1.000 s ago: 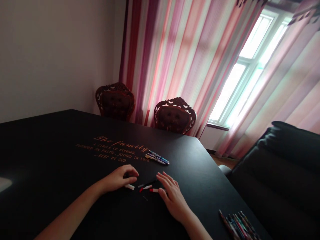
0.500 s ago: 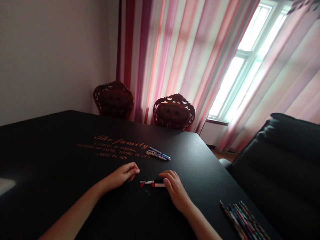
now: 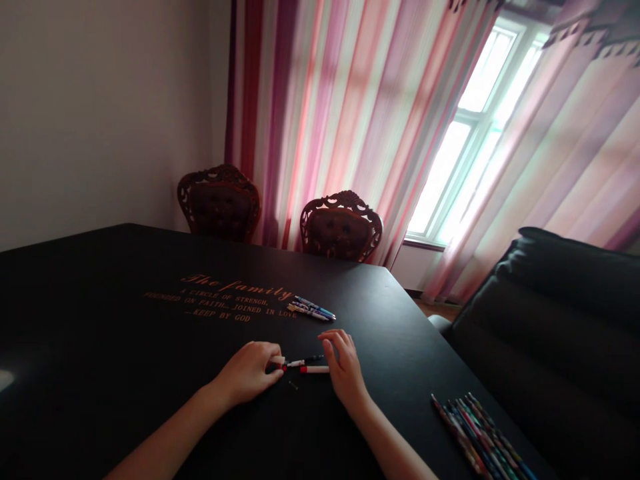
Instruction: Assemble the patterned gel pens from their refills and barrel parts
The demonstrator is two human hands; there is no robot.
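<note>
My left hand [image 3: 253,370] is closed, with a small pale piece [image 3: 277,360] between thumb and fingers; its exact kind is unclear. Just at those fingertips lies a small red part [image 3: 285,367]. My right hand [image 3: 346,373] rests on its side with fingers bent and apart from the thumb, holding nothing visible. Beside it lies a pale pen barrel [image 3: 317,369] with a red end, its right end hidden by the hand. Behind the barrel is a thin black-and-white pen part [image 3: 304,362]. A tiny spring-like piece [image 3: 293,385] lies nearer to me.
Several assembled pens [image 3: 313,309] lie together beyond my hands on the black table [image 3: 100,320]. A row of several more pens [image 3: 480,433] is at the right near edge. Two carved chairs [image 3: 343,230] stand behind, and a dark sofa [image 3: 560,347] is at right.
My left hand has moved down and right to the loose pen parts, still with the pale piece. My right hand has lifted its fingers slightly off the parts. The view has shifted a little.
</note>
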